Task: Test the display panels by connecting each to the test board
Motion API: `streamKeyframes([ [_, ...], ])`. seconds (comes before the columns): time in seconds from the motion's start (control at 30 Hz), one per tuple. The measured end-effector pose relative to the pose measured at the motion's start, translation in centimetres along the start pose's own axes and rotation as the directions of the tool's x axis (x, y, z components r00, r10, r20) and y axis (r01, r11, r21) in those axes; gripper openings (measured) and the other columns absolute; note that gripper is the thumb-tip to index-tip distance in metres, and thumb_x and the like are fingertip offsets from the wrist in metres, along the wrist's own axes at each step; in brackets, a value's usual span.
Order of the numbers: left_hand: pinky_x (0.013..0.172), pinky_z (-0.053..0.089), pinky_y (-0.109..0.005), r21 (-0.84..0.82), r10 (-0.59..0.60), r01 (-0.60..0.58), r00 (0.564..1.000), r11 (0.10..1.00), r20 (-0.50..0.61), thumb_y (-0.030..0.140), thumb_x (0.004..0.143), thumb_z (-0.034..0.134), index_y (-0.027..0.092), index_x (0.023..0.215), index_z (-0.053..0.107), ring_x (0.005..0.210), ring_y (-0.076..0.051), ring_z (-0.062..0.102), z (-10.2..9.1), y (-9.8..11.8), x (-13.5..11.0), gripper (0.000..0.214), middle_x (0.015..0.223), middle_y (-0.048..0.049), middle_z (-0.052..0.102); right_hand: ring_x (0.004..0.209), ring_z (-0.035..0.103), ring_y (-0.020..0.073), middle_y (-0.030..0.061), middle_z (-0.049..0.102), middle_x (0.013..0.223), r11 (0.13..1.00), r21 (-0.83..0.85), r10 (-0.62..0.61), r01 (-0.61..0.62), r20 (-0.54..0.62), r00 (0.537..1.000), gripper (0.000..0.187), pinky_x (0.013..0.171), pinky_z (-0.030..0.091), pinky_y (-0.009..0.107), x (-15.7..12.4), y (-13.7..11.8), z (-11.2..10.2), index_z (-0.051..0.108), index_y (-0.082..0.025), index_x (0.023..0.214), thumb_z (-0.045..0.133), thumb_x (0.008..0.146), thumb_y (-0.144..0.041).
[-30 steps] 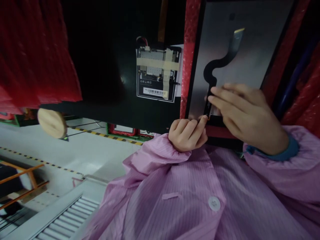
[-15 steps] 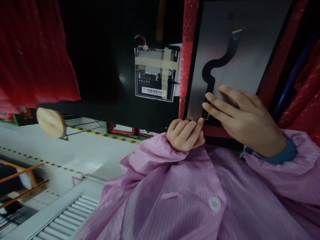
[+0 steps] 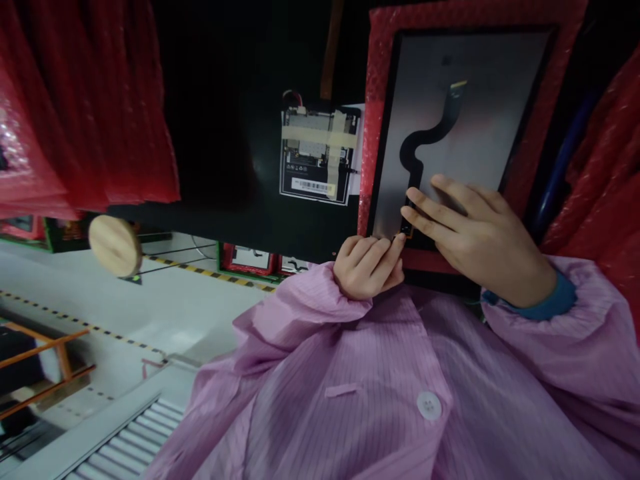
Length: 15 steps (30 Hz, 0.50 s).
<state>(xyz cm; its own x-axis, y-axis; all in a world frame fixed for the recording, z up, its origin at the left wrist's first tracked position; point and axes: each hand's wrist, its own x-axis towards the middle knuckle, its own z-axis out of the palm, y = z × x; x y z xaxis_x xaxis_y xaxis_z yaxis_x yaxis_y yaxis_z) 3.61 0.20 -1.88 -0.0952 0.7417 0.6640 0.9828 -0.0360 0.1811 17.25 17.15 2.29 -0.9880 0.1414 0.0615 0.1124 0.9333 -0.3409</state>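
Observation:
A display panel, grey-backed with a black border, lies on a sheet of red bubble wrap before me. A black flex cable curves across its back, from a gold-tipped end down to a small connector near the lower edge. My left hand is curled at that lower edge, its fingers bent and the index fingertip beside the connector. Whatever its fingers pinch is hidden. My right hand rests with outstretched fingers on the panel's lower right, two fingertips close to the cable.
Left of the panel, a circuit board with a barcoded battery is taped to the black table. More red bubble wrap hangs at the far left. A round wooden disc sits by the table's edge. A blue rod-like object lies at right.
The view has shifted slightly, so more of the panel's top and the left wrap shows. Both hands keep nearly the same places on the panel.

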Motion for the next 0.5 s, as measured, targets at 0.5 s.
streamKeyframes([
  [0.5, 0.073, 0.043, -0.033, 0.067, -0.105, 0.102, 0.993, 0.993, 0.052, 0.024, 0.089, 0.057, 0.007, 0.113, 0.071, 0.074, -0.019, 0.061, 0.1, 1.6, 0.2, 0.033, 0.082, -0.008, 0.07, 0.14, 0.049, 0.028, -0.0024, 0.052, 0.152, 0.987, -0.155, -0.061, 0.049, -0.073, 0.996, 0.044, 0.105, 0.044, 0.045, 0.1, 0.2, 0.4, 0.057, -0.024, 0.139, 0.042, 0.1, -0.013],
])
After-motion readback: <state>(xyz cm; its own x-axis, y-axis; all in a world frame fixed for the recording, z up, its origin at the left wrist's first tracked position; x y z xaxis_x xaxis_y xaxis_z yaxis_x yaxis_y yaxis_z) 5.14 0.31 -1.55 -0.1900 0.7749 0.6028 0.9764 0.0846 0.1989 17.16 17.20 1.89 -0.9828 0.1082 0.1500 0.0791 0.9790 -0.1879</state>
